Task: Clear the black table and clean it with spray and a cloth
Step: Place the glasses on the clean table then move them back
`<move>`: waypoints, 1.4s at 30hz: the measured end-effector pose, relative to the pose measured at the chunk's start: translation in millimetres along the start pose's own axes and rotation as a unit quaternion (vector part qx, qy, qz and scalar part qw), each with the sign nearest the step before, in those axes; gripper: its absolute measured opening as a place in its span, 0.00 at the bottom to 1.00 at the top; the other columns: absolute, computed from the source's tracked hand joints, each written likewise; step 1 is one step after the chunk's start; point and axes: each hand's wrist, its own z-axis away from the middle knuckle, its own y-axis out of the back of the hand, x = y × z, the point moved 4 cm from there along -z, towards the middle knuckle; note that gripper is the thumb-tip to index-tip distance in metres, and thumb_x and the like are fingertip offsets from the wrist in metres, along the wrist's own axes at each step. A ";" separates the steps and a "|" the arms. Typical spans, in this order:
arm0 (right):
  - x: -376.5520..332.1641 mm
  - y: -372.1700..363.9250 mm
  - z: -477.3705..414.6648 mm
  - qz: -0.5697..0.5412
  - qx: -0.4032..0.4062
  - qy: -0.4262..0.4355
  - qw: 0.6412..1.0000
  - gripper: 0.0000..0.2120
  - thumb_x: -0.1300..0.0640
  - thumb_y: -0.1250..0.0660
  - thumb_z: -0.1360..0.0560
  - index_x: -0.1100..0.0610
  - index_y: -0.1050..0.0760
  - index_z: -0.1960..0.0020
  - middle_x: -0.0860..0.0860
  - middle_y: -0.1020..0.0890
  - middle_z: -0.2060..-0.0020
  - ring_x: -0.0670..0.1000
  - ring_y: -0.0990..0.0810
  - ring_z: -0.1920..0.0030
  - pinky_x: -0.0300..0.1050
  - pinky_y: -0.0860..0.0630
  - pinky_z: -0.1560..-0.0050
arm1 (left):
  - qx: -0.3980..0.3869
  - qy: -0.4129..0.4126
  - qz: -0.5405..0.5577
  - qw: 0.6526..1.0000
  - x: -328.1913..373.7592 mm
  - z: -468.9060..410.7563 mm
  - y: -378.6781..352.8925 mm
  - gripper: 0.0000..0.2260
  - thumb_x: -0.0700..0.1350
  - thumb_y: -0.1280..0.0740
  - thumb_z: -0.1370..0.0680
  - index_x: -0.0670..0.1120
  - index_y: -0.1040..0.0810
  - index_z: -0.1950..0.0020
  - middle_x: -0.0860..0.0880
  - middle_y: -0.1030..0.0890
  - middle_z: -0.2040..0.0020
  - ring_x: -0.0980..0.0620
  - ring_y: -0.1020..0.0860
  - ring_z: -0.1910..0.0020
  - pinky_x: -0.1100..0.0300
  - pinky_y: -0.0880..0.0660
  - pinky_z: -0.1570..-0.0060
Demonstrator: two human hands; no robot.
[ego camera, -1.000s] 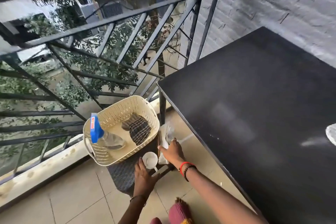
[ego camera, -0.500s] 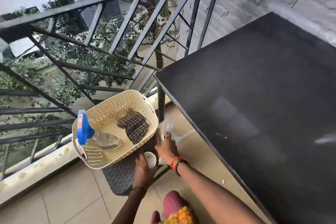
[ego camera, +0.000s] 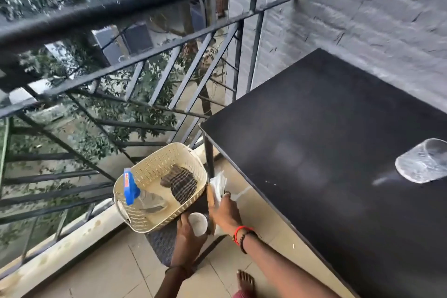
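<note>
the black table (ego camera: 326, 152) fills the right half of the frame against a grey brick wall (ego camera: 375, 19), its near left corner just beside a cream basket (ego camera: 157, 152) that sits low down at lower centre on a dark woven mat (ego camera: 162, 244) over the tiled floor (ego camera: 96, 273). in the basket the spray bottle (ego camera: 131, 186) lies on its side, its long axis running from upper left to lower right: the blue trigger head leans on the left rim and the clear body points down into the basket's middle. the checked cloth (ego camera: 180, 182) lies folded along the basket's right wall, its length also slanting from upper left to lower right. below the basket the left hand (ego camera: 187, 234) has its fingers wrapped round 1 white cup (ego camera: 197, 224), mouth facing up. just to the right, the right hand (ego camera: 225, 213) has its fingers clenched on a white crinkled wad (ego camera: 219, 184); paper or plastic, i cannot tell. 1 clear glass (ego camera: 423, 164) is on the table at the right edge of the frame. a black railing (ego camera: 145, 0) crosses the upper left.
</note>
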 end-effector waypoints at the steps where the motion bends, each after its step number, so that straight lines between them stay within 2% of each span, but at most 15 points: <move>1: -2.6 8.1 12.6 -0.002 -0.004 0.000 1.000 0.18 0.41 0.40 0.31 0.54 0.33 0.50 0.56 0.19 0.49 0.60 0.20 0.48 0.55 0.23 0.48 | -0.005 -0.001 -0.001 1.000 7.4 5.9 9.0 0.31 0.40 0.19 0.39 0.33 0.30 0.44 0.37 0.26 0.50 0.41 0.27 0.51 0.56 0.33 0.53; 4: -5.6 26.7 36.9 -0.007 -0.017 0.009 1.000 0.17 0.47 0.35 0.32 0.54 0.33 0.48 0.56 0.20 0.47 0.59 0.20 0.48 0.55 0.22 0.49 | -0.025 -0.002 -0.015 1.000 27.3 14.6 30.9 0.37 0.51 0.24 0.40 0.32 0.32 0.39 0.34 0.26 0.45 0.36 0.26 0.46 0.50 0.30 0.48; 6: -9.2 41.9 58.7 -0.027 -0.021 0.009 0.999 0.16 0.49 0.35 0.30 0.55 0.33 0.47 0.56 0.21 0.45 0.58 0.20 0.47 0.53 0.22 0.48 | -0.048 -0.006 -0.032 0.998 42.5 22.0 41.8 0.35 0.46 0.24 0.35 0.34 0.34 0.35 0.36 0.26 0.42 0.35 0.26 0.43 0.53 0.31 0.49; 8: -11.5 61.0 78.2 -0.048 -0.013 0.017 0.999 0.16 0.51 0.36 0.29 0.56 0.33 0.45 0.56 0.21 0.44 0.58 0.20 0.46 0.48 0.22 0.50 | -0.050 -0.035 -0.042 0.997 65.0 27.8 52.1 0.30 0.39 0.23 0.34 0.34 0.33 0.38 0.36 0.26 0.46 0.36 0.25 0.46 0.54 0.31 0.51; 10: -13.3 73.5 89.7 -0.058 -0.001 0.024 0.998 0.17 0.51 0.36 0.28 0.59 0.32 0.43 0.57 0.21 0.44 0.58 0.20 0.46 0.46 0.24 0.52 | -0.067 -0.051 -0.046 0.995 78.5 25.3 57.4 0.29 0.39 0.23 0.39 0.35 0.31 0.43 0.37 0.25 0.51 0.37 0.24 0.52 0.51 0.28 0.54; 13: -12.8 102.0 113.7 -0.081 0.034 0.031 0.996 0.17 0.50 0.36 0.27 0.59 0.31 0.43 0.57 0.21 0.44 0.58 0.21 0.45 0.45 0.24 0.51 | -0.114 -0.090 -0.094 0.985 115.6 27.1 61.5 0.32 0.41 0.23 0.39 0.34 0.32 0.41 0.40 0.26 0.50 0.38 0.24 0.51 0.53 0.28 0.53; 15: -12.1 122.4 126.6 -0.090 0.053 0.042 0.994 0.18 0.48 0.37 0.26 0.60 0.30 0.43 0.57 0.21 0.44 0.58 0.21 0.45 0.45 0.25 0.52 | -0.130 -0.132 -0.110 0.977 141.7 26.4 60.6 0.29 0.43 0.24 0.38 0.38 0.32 0.42 0.41 0.25 0.49 0.39 0.24 0.49 0.54 0.28 0.53; 18: -3.8 161.7 145.5 -0.098 0.096 0.044 0.990 0.18 0.50 0.36 0.28 0.61 0.29 0.44 0.58 0.21 0.44 0.58 0.21 0.45 0.46 0.24 0.50 | -0.152 -0.176 -0.128 0.964 187.7 33.0 54.8 0.23 0.37 0.25 0.32 0.41 0.33 0.43 0.41 0.27 0.47 0.42 0.25 0.49 0.56 0.28 0.51; 22: 14.5 209.9 165.8 -0.127 0.136 0.030 0.982 0.15 0.48 0.36 0.29 0.58 0.30 0.50 0.58 0.20 0.48 0.59 0.20 0.48 0.49 0.21 0.53 | -0.167 -0.193 -0.096 0.962 239.9 38.9 37.4 0.26 0.35 0.24 0.34 0.37 0.31 0.40 0.44 0.26 0.48 0.40 0.24 0.44 0.59 0.31 0.51; 26: 50.1 264.1 189.4 -0.143 0.186 0.001 0.972 0.14 0.47 0.36 0.27 0.57 0.33 0.53 0.59 0.21 0.46 0.59 0.20 0.47 0.48 0.22 0.52 | -0.177 -0.217 -0.092 0.955 298.3 59.0 2.5 0.25 0.38 0.23 0.33 0.42 0.37 0.47 0.39 0.26 0.45 0.41 0.25 0.43 0.60 0.33 0.51; 29: 85.2 300.9 207.2 -0.162 0.228 -0.022 0.960 0.14 0.46 0.37 0.25 0.57 0.33 0.56 0.57 0.21 0.50 0.57 0.20 0.50 0.46 0.25 0.54 | -0.211 -0.240 -0.093 0.943 333.3 73.2 -31.7 0.25 0.40 0.23 0.33 0.43 0.37 0.48 0.41 0.25 0.47 0.40 0.24 0.46 0.58 0.31 0.53; 31: 109.5 322.6 217.0 -0.165 0.248 -0.041 0.954 0.15 0.46 0.37 0.25 0.58 0.32 0.52 0.56 0.22 0.50 0.55 0.21 0.50 0.45 0.26 0.56 | -0.232 -0.251 -0.088 0.936 353.8 84.2 -52.3 0.24 0.41 0.23 0.33 0.43 0.37 0.47 0.43 0.26 0.48 0.44 0.25 0.49 0.58 0.31 0.55; 35: 172.5 368.6 233.2 -0.201 0.285 -0.086 0.933 0.18 0.51 0.34 0.28 0.61 0.30 0.43 0.56 0.22 0.47 0.56 0.21 0.47 0.43 0.27 0.58 | -0.286 -0.287 -0.095 0.909 389.0 111.5 -108.2 0.24 0.41 0.24 0.32 0.42 0.37 0.48 0.44 0.27 0.48 0.47 0.27 0.51 0.61 0.32 0.57; 39: 235.8 416.4 244.7 -0.226 0.327 -0.115 0.910 0.16 0.55 0.33 0.30 0.61 0.28 0.45 0.56 0.19 0.51 0.55 0.19 0.54 0.48 0.21 0.53 | -0.336 -0.297 -0.112 0.887 408.4 134.9 -172.9 0.24 0.43 0.24 0.32 0.44 0.37 0.47 0.45 0.27 0.47 0.47 0.26 0.51 0.60 0.30 0.59; 42: 273.8 449.7 256.4 -0.230 0.359 -0.134 0.895 0.15 0.58 0.33 0.29 0.62 0.28 0.44 0.54 0.20 0.52 0.55 0.20 0.52 0.45 0.24 0.57 | -0.364 -0.308 -0.120 0.871 418.4 149.9 -211.5 0.25 0.43 0.23 0.32 0.43 0.37 0.45 0.43 0.26 0.44 0.46 0.25 0.48 0.61 0.29 0.58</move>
